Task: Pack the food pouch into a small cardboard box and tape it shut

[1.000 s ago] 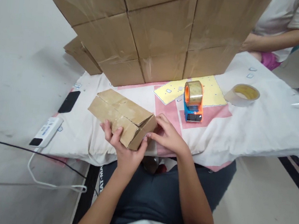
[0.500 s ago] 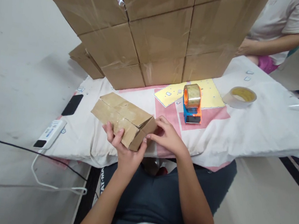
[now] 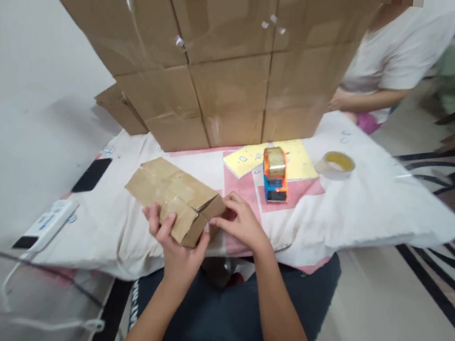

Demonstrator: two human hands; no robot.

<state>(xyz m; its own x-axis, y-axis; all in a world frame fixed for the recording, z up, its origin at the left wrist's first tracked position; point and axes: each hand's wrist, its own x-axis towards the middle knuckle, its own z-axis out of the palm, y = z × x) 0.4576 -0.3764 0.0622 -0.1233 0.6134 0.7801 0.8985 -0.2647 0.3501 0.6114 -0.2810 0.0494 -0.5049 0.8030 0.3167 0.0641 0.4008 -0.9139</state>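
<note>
A small brown cardboard box (image 3: 171, 189) lies tilted in front of me, its top flaps closed and its near right end showing a gap along the edge. My left hand (image 3: 180, 242) grips the box's near side, fingers on top and thumb at the end. At the right end, my right hand (image 3: 242, 221) pinches the end panel between thumb and fingers; the fingertips are partly hidden behind the box. To the right stands an orange and blue tape dispenser (image 3: 275, 175) with a brown tape roll on it.
A tall wall of stacked cardboard boxes (image 3: 230, 78) stands at the back, with another carton (image 3: 121, 109) beside it. On the cloth-covered table (image 3: 371, 209) lie a tape roll (image 3: 337, 165), a black phone (image 3: 92, 175) and a white power strip (image 3: 49, 224). A person (image 3: 386, 73) sits behind, right.
The view has tilted up and shifted right, so things appear lower and further left. Both hands keep nearly the same hold on the box.
</note>
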